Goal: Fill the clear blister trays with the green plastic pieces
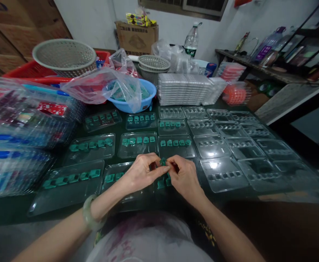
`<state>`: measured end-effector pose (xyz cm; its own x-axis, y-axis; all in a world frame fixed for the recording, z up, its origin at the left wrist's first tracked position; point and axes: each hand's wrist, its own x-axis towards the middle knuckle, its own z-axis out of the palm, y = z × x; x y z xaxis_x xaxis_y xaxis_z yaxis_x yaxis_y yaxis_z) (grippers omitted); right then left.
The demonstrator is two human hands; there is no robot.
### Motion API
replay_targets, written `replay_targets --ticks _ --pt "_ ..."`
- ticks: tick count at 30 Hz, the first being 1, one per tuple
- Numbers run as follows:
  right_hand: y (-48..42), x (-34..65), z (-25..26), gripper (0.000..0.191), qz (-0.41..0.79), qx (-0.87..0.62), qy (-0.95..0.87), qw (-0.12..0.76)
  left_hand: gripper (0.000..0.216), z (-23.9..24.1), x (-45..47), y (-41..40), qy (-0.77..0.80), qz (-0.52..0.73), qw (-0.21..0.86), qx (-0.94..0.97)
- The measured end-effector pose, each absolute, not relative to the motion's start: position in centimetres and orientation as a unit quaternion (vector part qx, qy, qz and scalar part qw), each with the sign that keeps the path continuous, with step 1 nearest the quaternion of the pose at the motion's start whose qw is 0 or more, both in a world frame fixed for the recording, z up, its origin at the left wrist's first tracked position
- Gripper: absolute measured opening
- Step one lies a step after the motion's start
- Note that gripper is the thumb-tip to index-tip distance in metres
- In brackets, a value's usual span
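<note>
My left hand (143, 170) and my right hand (185, 178) meet over the near middle of the table, fingertips pinched together on a small green translucent piece (162, 162). Below them lie a couple of loose-looking green pieces (161, 183), partly hidden by my right hand. Under my left hand is a clear plastic tray (114, 168) with a row of green pieces, partly covered by the hand. Just beyond my fingers, another clear tray (176, 150) holds a row of small green pieces.
Clear trays (214, 182) without green pieces spread to the right. Behind stand a blue basin (148, 100) under a plastic bag, stacked clear trays (185, 89), and a grey basket (63, 54). Packed trays (25, 145) pile up at the left. A water bottle (191, 38) stands at the back.
</note>
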<state>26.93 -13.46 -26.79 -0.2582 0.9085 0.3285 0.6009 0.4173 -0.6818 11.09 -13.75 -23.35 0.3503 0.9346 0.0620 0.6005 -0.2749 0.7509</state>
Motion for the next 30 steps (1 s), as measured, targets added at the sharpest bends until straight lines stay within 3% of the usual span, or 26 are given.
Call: replay_targets --ticks 6,12,20,23,25,27,30 --pt "-13.5 27.2 -26.7 0.015 0.220 -0.488 -0.779 0.326 0.025 -24.7 10.7 -13.3 0.521 0.239 0.356 0.738" --pt "-13.9 26.5 -27.2 0.013 0.146 -0.492 -0.802 0.306 0.025 -25.6 11.7 -13.7 0.525 0.279 0.323 0.737" --pt "-14.6 25.9 -27.9 0.011 0.066 -0.458 -0.804 0.373 0.029 -26.9 12.2 -13.1 0.515 0.383 0.230 0.731" --pt "-14.8 26.6 -26.6 0.009 0.147 -0.413 -0.789 0.432 0.021 -26.6 11.5 -12.5 0.507 0.390 0.397 0.658" --pt "-14.3 27.4 -25.6 0.021 0.219 -0.401 -0.763 0.457 0.018 -26.1 11.2 -12.2 0.467 0.404 0.536 0.576" --pt "-13.7 28.1 -24.9 0.029 0.293 -0.384 -0.753 0.447 0.019 -25.6 11.0 -12.2 0.413 0.417 0.628 0.511" --pt "-13.0 28.8 -24.7 0.024 0.374 -0.344 -0.763 0.400 0.017 -25.5 11.1 -12.3 0.350 0.397 0.718 0.452"
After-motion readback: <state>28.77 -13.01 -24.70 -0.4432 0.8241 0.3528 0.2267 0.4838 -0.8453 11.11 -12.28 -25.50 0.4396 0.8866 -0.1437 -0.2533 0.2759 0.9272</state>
